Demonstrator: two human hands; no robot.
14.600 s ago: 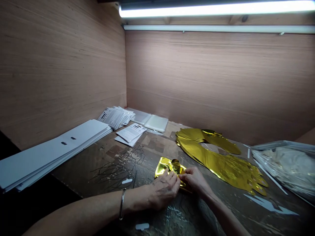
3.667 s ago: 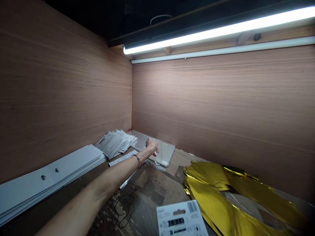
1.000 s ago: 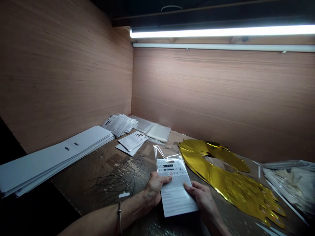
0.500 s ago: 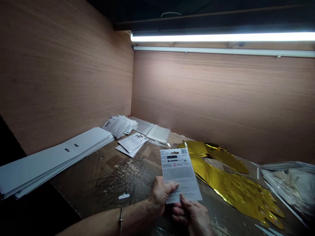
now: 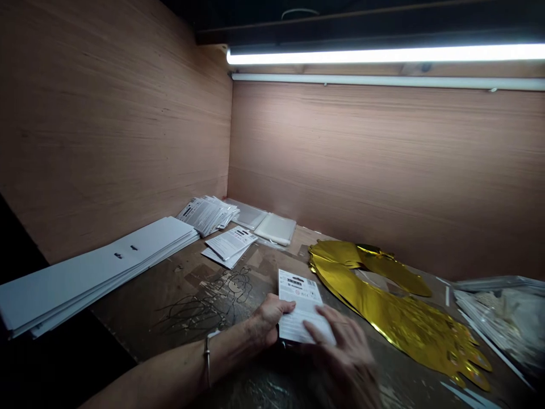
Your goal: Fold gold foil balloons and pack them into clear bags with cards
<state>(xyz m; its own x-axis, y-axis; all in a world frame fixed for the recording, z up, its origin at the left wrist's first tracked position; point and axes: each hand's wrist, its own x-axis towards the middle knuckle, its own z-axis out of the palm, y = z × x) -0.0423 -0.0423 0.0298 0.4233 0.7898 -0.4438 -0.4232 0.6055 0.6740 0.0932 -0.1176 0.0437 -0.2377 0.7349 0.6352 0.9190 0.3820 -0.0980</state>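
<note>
The card [image 5: 300,307] at the near middle is white with rows of small black print, and the foil shape [image 5: 404,332] to its right is shiny gold. The desk [image 5: 191,278] is dark brown, worn to tan patches and scrawled with thin black lines. The far wall [image 5: 361,170] is pinkish tan with fine horizontal grain.

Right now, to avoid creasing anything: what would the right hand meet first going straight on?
The printed white card, right at the fingertips of the right hand; blur hides whether they touch.
</note>
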